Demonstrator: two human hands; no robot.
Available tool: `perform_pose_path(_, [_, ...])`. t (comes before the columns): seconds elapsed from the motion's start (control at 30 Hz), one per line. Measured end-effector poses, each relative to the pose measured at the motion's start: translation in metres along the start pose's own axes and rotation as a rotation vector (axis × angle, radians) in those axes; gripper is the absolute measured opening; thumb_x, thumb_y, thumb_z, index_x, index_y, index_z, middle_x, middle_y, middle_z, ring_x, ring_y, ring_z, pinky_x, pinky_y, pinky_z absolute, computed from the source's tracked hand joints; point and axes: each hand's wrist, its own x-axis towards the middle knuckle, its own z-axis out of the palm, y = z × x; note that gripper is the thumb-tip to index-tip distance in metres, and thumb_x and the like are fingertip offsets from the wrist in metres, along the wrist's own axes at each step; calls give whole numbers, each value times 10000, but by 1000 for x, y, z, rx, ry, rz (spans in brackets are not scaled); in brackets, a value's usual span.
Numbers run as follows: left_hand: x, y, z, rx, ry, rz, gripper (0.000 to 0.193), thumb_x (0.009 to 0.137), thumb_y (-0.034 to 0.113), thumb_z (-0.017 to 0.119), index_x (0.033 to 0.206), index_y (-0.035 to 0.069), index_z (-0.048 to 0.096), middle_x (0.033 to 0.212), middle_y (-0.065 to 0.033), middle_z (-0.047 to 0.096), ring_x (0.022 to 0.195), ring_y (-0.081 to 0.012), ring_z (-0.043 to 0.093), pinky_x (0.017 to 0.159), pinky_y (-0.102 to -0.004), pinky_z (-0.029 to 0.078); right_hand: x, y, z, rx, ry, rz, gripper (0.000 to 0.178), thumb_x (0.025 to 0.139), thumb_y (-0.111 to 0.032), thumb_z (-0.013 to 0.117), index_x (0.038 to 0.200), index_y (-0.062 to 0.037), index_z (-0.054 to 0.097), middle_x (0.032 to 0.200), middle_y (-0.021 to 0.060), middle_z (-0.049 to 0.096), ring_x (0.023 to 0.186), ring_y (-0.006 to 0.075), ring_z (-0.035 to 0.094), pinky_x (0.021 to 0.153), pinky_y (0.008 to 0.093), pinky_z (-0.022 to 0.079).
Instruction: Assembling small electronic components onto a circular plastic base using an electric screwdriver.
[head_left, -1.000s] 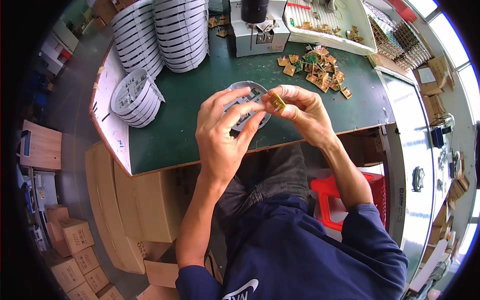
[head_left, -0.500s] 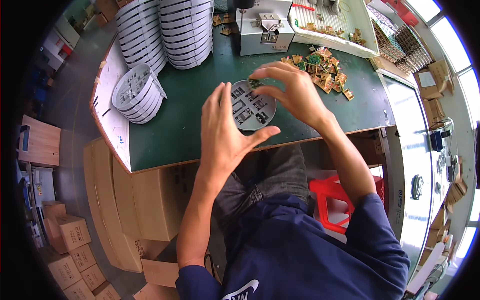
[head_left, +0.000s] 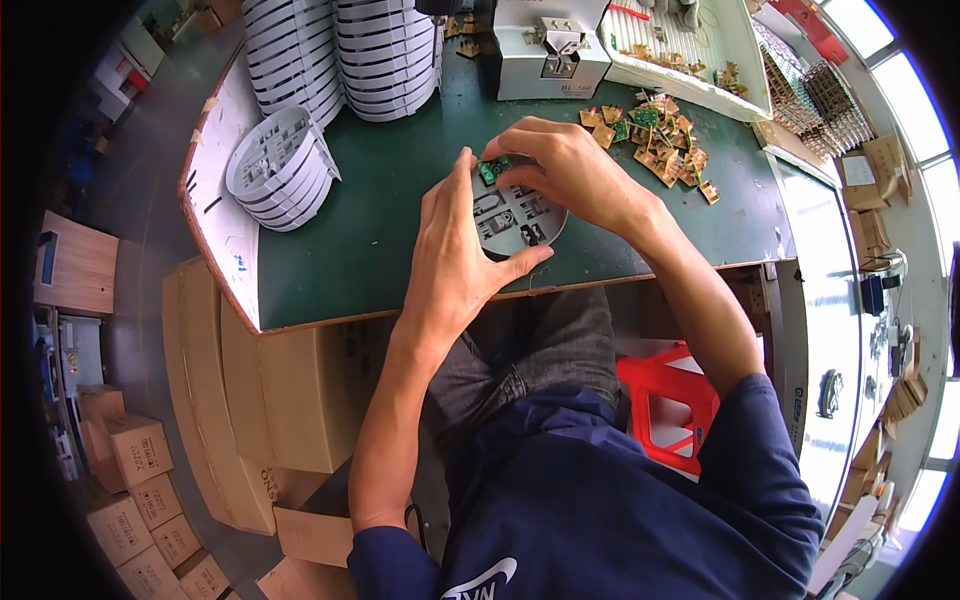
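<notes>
On the green table in front of me lies a round, shallow grey plastic housing [head_left: 556,226] with dark parts and moulded compartments inside. My left hand [head_left: 452,255] curves around its left and near sides, fingers along the left rim and thumb along the near edge. My right hand [head_left: 578,172] reaches over the far part of the housing. Between its thumb and fingers is a small green circuit board [head_left: 491,170], held at the far left of the housing. The right fingers hide part of that board and of the housing's far rim.
Right of my hands lies a loose pile of small tan and green circuit boards [head_left: 668,142]. Behind are a grey-white machine [head_left: 548,72] and a white tray [head_left: 745,103]. Tall stacks of grey housings [head_left: 388,65] and a shorter stack [head_left: 285,185] stand left, inside a raised table edge [head_left: 205,180].
My right hand has brought the green circuit board lower and slightly left over the housing. The left hand has closed in around the rim. The whole view has shifted a little.
</notes>
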Motion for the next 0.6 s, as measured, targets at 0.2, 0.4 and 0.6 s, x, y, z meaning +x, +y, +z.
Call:
perform_pose_path(0.2, [1, -2, -6, -25, -49, -26, 1141, 664, 311, 963, 1525, -72, 319, 1422, -274, 523, 1344, -412, 493, 1112, -467, 457, -3, -1, 0, -10, 1, 2, 304, 877, -117, 758, 1166, -39, 702, 1097, 139, 697, 964, 333, 702, 837, 405, 585])
perform_pose_path(0.4, [1, -9, -11, 33, -87, 31, 1026, 711, 385, 929, 1487, -43, 412, 1484, -242, 491, 1332, -385, 517, 1111, -466, 452, -20, 0, -1, 10, 42, 0, 298, 906, -91, 730, 1200, -49, 711, 1193, 157, 694, 1021, 344, 705, 877, 404, 589])
perform_pose_path(0.6, [0, -5, -6, 189, -73, 108, 956, 764, 529, 851, 1395, -94, 494, 1516, -272, 443, 1333, -419, 498, 1117, -484, 441, -27, -2, -3, -158, 34, -96, 262, 943, -50, 674, 1201, -50, 717, 1239, 157, 687, 1088, 342, 688, 923, 405, 577])
